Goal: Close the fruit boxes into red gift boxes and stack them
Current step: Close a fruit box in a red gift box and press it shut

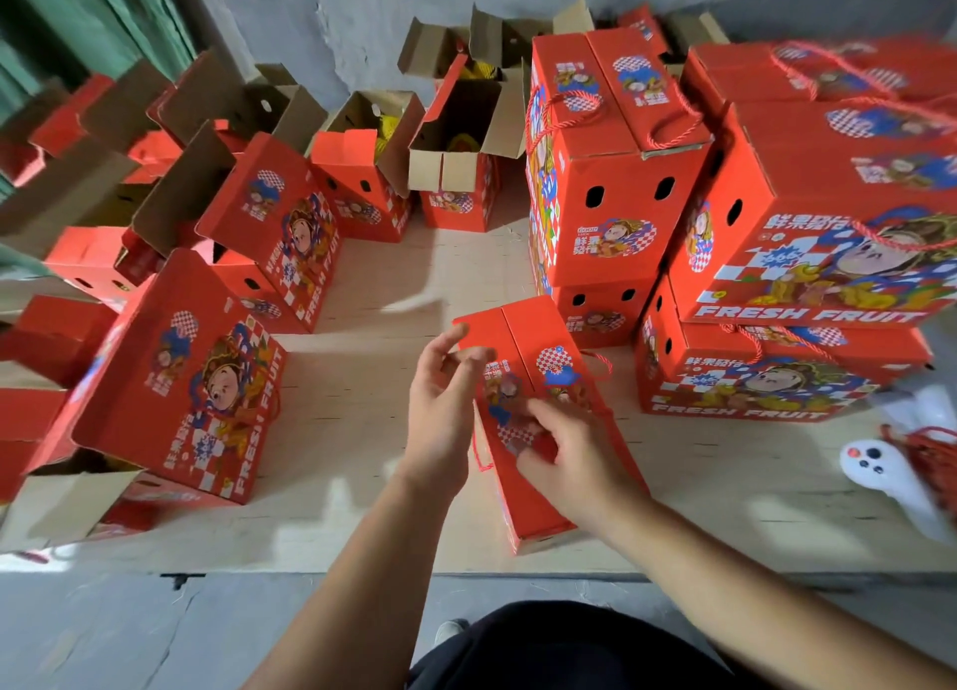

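Note:
A closed red gift box (523,337) stands on the pale wooden platform (362,524) just in front of me, its two top flaps meeting in a seam. My left hand (440,410) hovers at the box's left edge with loosely bent fingers, holding nothing. My right hand (564,456) lies on the top flaps with fingers pressing down on them. A red cord handle (479,451) hangs at the box's left side. Stacks of closed red boxes (808,254) rise to the right.
Several open red boxes (362,171) with raised cardboard flaps line the left and back; some show yellow fruit inside. A white controller (890,477) and a bundle of red cords (927,456) lie at the right. The platform's front edge runs near my knees.

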`<act>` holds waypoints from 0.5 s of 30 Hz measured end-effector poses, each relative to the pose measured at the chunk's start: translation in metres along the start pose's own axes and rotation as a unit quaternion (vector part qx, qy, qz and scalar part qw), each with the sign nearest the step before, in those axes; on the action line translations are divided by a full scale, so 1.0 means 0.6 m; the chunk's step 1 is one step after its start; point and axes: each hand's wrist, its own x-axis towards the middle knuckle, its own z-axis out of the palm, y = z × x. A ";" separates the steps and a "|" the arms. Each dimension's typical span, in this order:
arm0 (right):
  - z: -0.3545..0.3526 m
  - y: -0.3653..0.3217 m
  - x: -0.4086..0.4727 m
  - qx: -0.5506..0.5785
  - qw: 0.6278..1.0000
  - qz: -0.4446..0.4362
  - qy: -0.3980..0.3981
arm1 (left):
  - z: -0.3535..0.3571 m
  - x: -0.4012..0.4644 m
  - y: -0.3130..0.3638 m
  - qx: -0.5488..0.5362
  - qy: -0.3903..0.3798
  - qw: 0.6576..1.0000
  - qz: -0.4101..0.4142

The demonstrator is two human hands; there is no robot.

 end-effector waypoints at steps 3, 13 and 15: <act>0.023 -0.039 0.007 0.009 0.996 0.004 -0.091 | 0.028 -0.020 0.053 0.145 -0.117 0.980 0.065; 0.039 -0.074 0.064 0.217 0.958 0.189 -0.004 | -0.012 -0.040 0.169 0.268 -0.167 0.949 -0.004; 0.028 -0.071 0.066 0.251 0.943 0.218 -0.032 | -0.051 -0.040 0.185 0.327 -0.117 0.938 -0.021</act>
